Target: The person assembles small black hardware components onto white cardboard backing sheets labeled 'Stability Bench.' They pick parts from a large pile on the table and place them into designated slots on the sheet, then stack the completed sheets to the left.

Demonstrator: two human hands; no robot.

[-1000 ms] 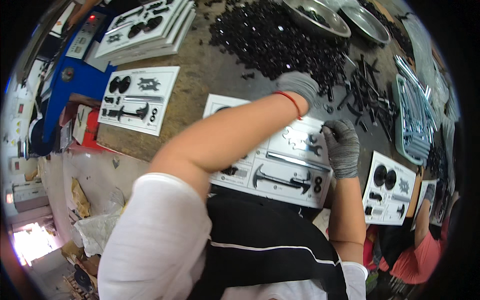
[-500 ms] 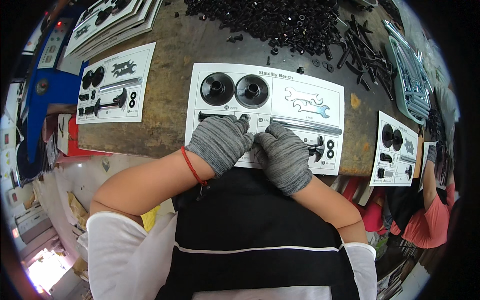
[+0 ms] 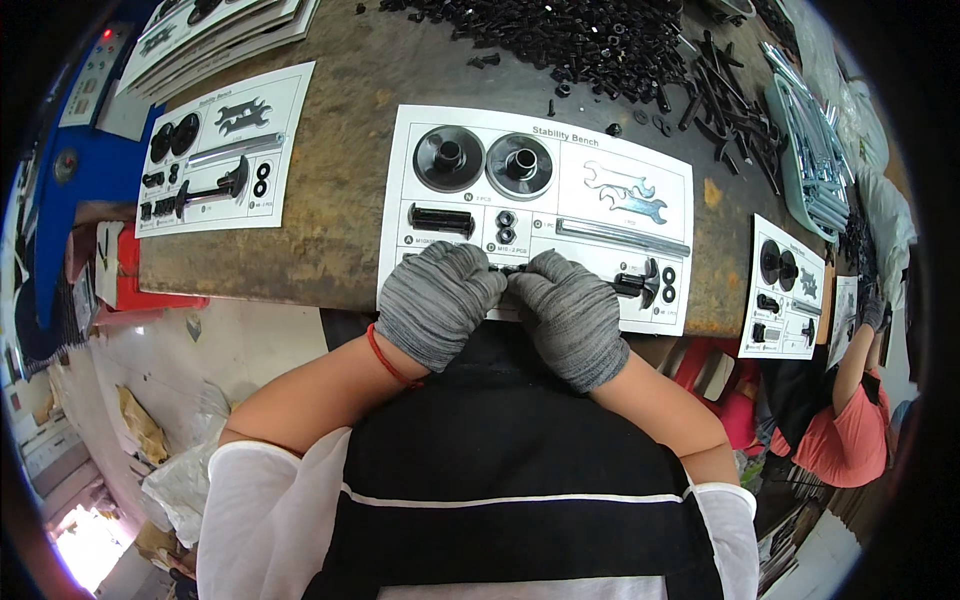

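Both hands wear grey knit gloves and meet over the lower part of a white card (image 3: 545,215) laid out with hardware. My left hand (image 3: 440,302) and my right hand (image 3: 575,318) are closed, fingertips almost touching. A small dark part (image 3: 508,268) shows between the fingertips; its kind is hidden. Above the left hand lie black bolts (image 3: 442,220) and two nuts (image 3: 505,228). Farther up are two black round flanged caps (image 3: 448,158) and silver wrenches (image 3: 625,190). A silver rod (image 3: 622,237), a black T-shaped knob (image 3: 638,283) and two black washers (image 3: 669,285) lie by the right hand.
Similar cards lie left (image 3: 225,150) and right (image 3: 783,287), with a card stack (image 3: 215,50) far left. Beyond are a heap of black fasteners (image 3: 580,45), black knobs (image 3: 725,100) and a green bin (image 3: 790,160) of silver rods. A co-worker (image 3: 840,430) is at right.
The view has shifted, with the cards now higher in it. My hands have drawn back nearer on the card, uncovering the bolts and nuts.
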